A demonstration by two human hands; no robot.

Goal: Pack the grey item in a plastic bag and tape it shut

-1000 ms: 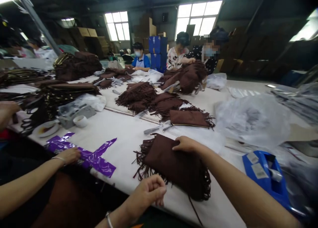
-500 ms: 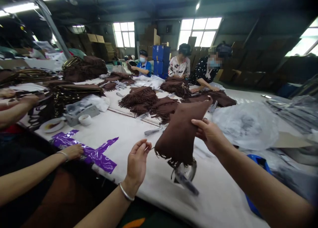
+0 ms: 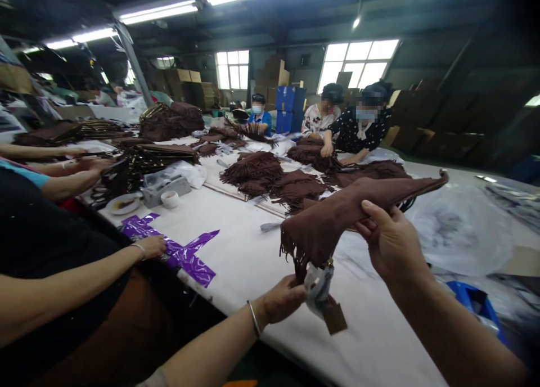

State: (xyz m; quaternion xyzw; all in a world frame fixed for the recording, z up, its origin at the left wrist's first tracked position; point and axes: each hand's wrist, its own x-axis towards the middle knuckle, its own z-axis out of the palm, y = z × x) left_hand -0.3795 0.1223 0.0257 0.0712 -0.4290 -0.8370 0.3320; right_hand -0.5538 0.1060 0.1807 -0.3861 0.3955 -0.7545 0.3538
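Note:
A dark brown fringed bag is held up over the white table, folded and sloping, with one end pointing to the upper right. My right hand grips its middle, thumb on the near face. At the lower end, my left hand is closed at the fringe, its fingertips partly hidden behind the dangling pieces. From that end hang a plastic-wrapped part and a small brown tag.
Purple tape strips lie along the table edge, beside a co-worker's hand. Behind are a white cup, a small plate and piles of brown fringed bags. To the right sit clear plastic and a blue bin.
My left hand has come right and down to the bag's fringed end. My right hand has tilted the bag flatter, so it now folds over. The view has swung left.

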